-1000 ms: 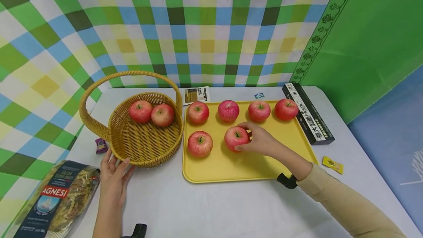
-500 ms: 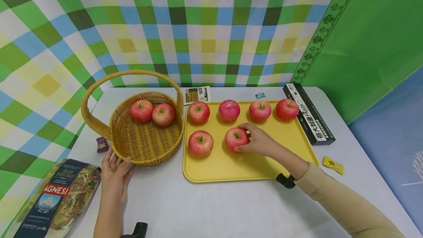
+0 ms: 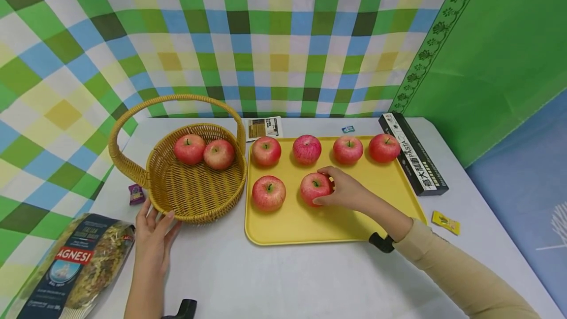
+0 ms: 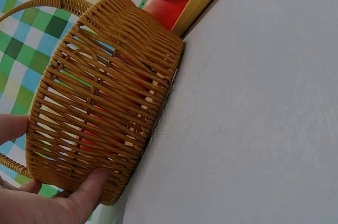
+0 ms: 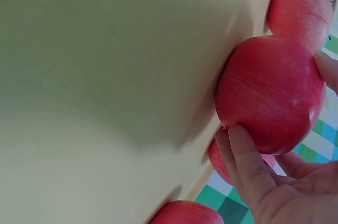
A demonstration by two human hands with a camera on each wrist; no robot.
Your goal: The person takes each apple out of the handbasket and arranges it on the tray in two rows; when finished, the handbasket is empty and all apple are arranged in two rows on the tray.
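A yellow tray (image 3: 390, 186) holds several red apples. My right hand (image 3: 343, 192) grips the front middle apple (image 3: 313, 188), which sits on the tray; in the right wrist view my fingers (image 5: 248, 166) curl round that apple (image 5: 269, 92). A wicker basket (image 3: 195, 196) with a hoop handle stands left of the tray and holds two apples (image 3: 189, 148), (image 3: 219, 153). My left hand (image 3: 152, 233) rests with straight fingers against the basket's near wall; the left wrist view shows a fingertip (image 4: 87, 192) touching the weave of the basket (image 4: 111, 102).
A pasta bag (image 3: 75, 265) lies at the front left. A black pasta box (image 3: 412, 154) lies right of the tray, with a small yellow packet (image 3: 445, 221) near it. A purple sweet (image 3: 135, 194) and a label card (image 3: 263, 127) lie by the basket.
My right hand has closed a little more around the front middle apple, which has shifted slightly left. The left hand and basket have stayed put.
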